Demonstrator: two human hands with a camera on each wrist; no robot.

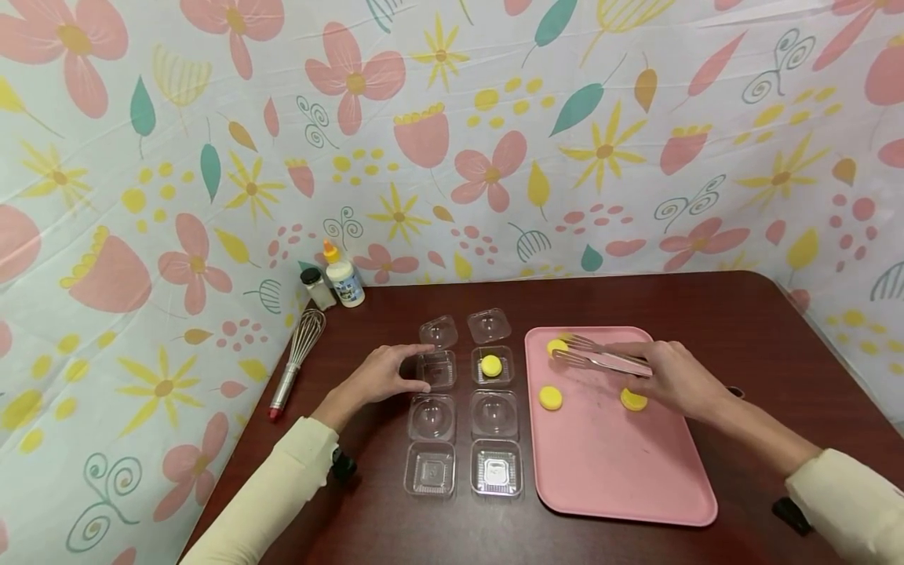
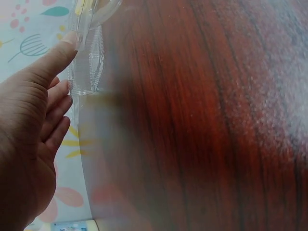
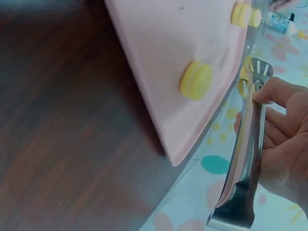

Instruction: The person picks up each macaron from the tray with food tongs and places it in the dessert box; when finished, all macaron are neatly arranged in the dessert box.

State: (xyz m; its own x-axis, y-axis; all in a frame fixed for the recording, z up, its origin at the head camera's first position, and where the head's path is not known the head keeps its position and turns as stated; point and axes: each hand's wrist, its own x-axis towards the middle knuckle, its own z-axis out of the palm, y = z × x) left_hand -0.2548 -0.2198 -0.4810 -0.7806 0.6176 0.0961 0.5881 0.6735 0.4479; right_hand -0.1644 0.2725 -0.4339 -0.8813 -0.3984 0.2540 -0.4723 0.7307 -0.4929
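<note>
My left hand spans a clear plastic box, thumb at its near edge and index finger at its far edge; in the left wrist view the hand touches the ribbed plastic. My right hand grips metal tongs over a pink tray. The tongs' slotted tips stand apart around a yellow macaron at the tray's far left; contact is unclear. Two more macarons, one left and one right, lie on the tray. Another macaron sits in a neighbouring box.
Two nearer clear boxes, left and right, lie with lids folded back. At the table's left are a whisk, a glue bottle and a black-capped jar. A floral cloth hangs behind.
</note>
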